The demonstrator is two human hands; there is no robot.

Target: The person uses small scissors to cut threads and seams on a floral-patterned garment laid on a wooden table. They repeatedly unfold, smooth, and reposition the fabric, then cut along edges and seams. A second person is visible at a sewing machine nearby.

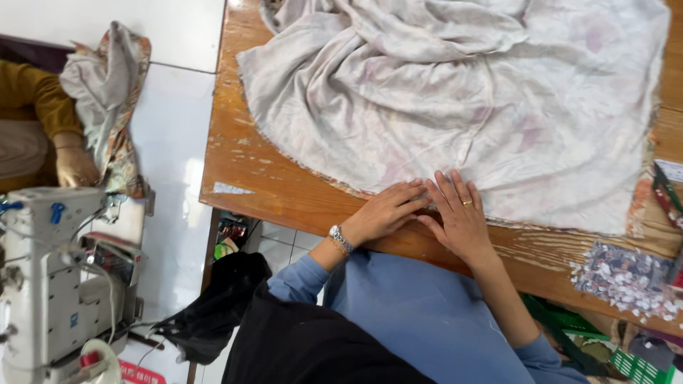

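Note:
A large, crumpled pale grey-beige cloth [462, 92] with faint pink blotches covers most of a worn wooden table [242, 163]. Both my hands rest flat on its near hem. My left hand [390, 210], with a metal watch on the wrist, lies palm down with fingertips at the cloth edge. My right hand [459, 217], wearing a gold ring, presses on the hem right beside it, fingers spread; the two hands touch. Neither hand grips anything. My sleeves are blue.
A white sewing machine [50, 277] stands at the lower left. Another person's hand [75, 167] in a mustard sleeve holds patterned fabric [110, 92] at the far left. A heap of small cloth scraps [626, 277] lies at the table's right front. A green crate [626, 359] is below.

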